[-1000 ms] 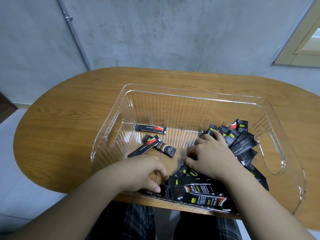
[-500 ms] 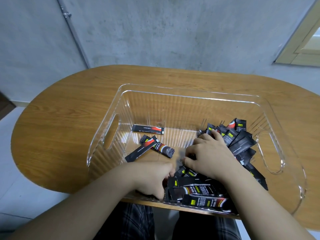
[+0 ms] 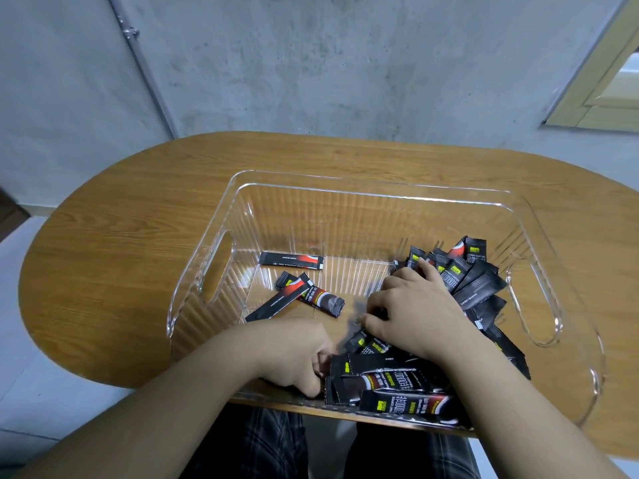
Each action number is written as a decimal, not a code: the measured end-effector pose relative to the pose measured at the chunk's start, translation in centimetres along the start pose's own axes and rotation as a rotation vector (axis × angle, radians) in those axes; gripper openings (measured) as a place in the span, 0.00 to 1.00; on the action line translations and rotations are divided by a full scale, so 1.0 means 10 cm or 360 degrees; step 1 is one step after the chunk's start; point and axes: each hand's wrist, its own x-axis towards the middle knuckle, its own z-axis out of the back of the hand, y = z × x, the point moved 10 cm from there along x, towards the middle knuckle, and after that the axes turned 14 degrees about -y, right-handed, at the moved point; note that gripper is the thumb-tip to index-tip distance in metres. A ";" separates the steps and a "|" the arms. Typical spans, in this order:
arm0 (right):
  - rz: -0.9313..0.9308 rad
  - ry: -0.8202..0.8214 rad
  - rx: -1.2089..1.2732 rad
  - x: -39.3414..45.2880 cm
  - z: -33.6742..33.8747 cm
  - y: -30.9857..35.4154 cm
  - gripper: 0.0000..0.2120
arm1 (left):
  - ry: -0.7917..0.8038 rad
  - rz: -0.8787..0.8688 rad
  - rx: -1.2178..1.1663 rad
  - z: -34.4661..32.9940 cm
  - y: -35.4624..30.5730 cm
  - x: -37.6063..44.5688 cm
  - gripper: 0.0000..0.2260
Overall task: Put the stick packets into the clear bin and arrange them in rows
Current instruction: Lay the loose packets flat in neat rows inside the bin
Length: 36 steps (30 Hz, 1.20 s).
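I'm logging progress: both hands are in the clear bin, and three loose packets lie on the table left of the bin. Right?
Not quite. The head view shows both hands, left hand and right hand, in the clear bin, but the three loose packets lie inside the bin on its left floor, not on the table.

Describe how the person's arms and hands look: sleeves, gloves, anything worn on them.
Both arms are bare right to the frame's edge: no sleeves in view. The left hand and right hand wear no gloves, and no rings, watch or bands show on the fingers or wrists. The fingers are short and rounded. Below the arms, dark plaid trousers cover the lap.
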 end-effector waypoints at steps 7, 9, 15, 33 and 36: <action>-0.0004 0.0011 -0.0014 -0.01 0.00 0.00 0.22 | -0.0251 0.0264 0.0080 0.22 0.38 -0.06 0.06; -0.0004 0.0005 -0.0010 -0.01 0.01 0.00 0.22 | -0.0353 0.0324 0.0151 0.31 0.44 -0.08 0.06; -0.0006 0.0003 -0.0021 -0.01 0.00 0.00 0.22 | -0.0571 0.0064 0.0231 0.42 0.21 -0.12 0.18; 0.0004 -0.0045 0.0082 -0.01 0.03 0.01 0.18 | -0.1013 0.0025 0.0480 0.57 0.19 -0.03 0.21; 0.0020 -0.0036 0.0095 -0.01 0.02 0.03 0.17 | -0.0950 -0.0149 0.0531 0.48 -0.04 0.05 0.18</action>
